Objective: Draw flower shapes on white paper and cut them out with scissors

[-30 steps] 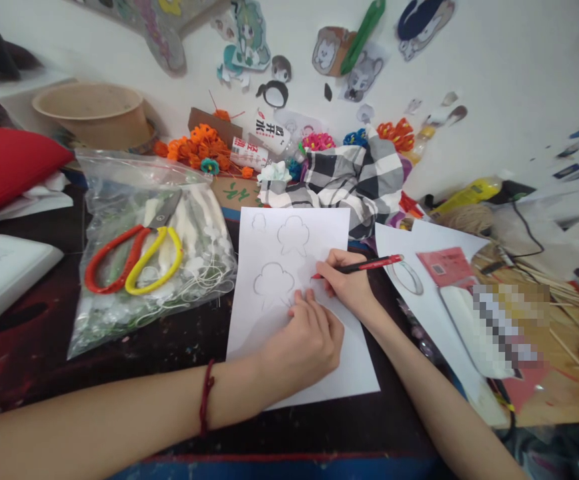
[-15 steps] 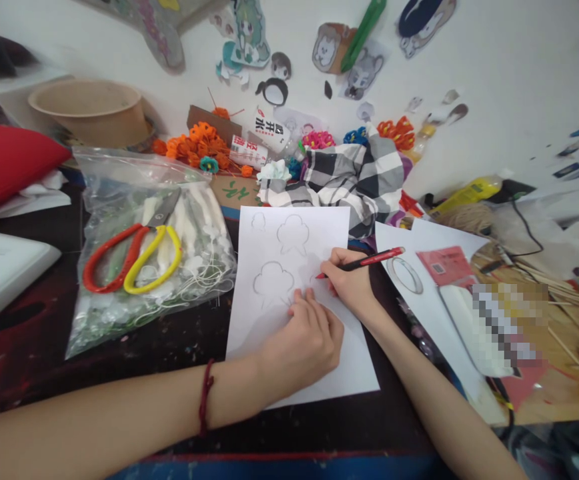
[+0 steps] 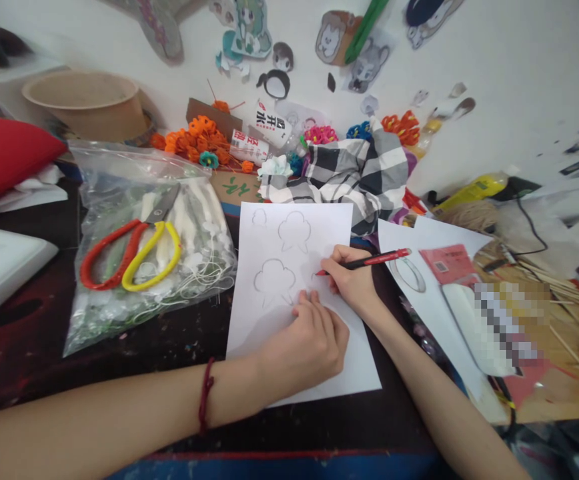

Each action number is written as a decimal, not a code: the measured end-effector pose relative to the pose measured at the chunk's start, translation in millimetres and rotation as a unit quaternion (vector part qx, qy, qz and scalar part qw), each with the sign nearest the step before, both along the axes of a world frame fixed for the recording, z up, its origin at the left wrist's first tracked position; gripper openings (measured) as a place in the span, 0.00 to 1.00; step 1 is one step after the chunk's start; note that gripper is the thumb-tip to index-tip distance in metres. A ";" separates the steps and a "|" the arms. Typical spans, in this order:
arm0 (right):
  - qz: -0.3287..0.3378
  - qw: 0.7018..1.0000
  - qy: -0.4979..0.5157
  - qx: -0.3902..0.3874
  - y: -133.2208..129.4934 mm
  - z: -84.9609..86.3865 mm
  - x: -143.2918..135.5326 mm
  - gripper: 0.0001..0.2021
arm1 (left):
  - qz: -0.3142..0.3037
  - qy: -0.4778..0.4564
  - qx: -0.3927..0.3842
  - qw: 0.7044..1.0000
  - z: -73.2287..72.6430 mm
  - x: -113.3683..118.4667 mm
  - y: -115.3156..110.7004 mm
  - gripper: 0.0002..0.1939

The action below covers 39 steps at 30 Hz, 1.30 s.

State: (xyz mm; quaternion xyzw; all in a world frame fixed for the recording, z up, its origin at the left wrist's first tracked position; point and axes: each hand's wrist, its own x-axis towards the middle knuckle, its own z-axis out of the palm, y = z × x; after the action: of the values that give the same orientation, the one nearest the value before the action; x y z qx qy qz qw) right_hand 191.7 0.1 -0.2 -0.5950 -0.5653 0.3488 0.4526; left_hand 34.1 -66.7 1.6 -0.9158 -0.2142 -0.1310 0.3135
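A white sheet of paper (image 3: 254,340) lies on the dark table and bears pale grey outlines of cloud-like shapes, each with small pointed legs or tails below. Pinched in my right hand (image 3: 352,280) is a red and black mechanical pencil (image 3: 377,259), its tip at the paper's right part beside a small faint mark. My left hand (image 3: 307,343) rests on the sheet below the drawings, fingers extended and slightly bent, holding nothing. A dark red cord bracelet (image 3: 206,397) circles the left wrist.
Left of the paper, scissors (image 3: 152,250) with red and yellow handles lie on a clear plastic bag (image 3: 94,320). A checkered cloth (image 3: 339,173) and orange craft flowers (image 3: 202,140) sit behind. More paper (image 3: 434,313) and a pink packet (image 3: 449,263) lie at right.
The view has shifted slightly. The pencil tip stays near the same small mark at the paper's right, and my left hand keeps its place on the sheet.
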 end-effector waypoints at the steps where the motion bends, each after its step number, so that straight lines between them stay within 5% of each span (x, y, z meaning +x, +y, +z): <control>1: 0.002 1.000 0.001 0.000 0.1 -0.7 0.2 0.14 | -0.012 -0.001 0.004 1.000 0.5 -0.5 -0.3 0.15; 23: -0.015 1.000 0.004 0.003 1.0 -3.6 2.4 0.15 | -0.022 0.005 0.006 1.000 1.9 -1.3 0.3 0.14; 31: -0.129 0.989 0.057 0.038 -17.9 1.2 7.1 0.10 | 0.012 -0.003 0.038 0.999 -1.0 -1.1 -6.9 0.09; 39: -0.178 0.981 0.070 0.024 -50.5 -7.3 -23.3 0.16 | 0.007 -0.048 0.032 0.998 0.0 -1.1 -9.6 0.09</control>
State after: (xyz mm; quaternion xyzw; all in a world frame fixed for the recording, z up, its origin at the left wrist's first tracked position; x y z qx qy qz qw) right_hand 168.5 -50.4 -7.4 -0.6494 -0.4251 0.2898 0.5600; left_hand 33.0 -76.3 1.6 -0.8962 -0.2313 -0.1796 0.3332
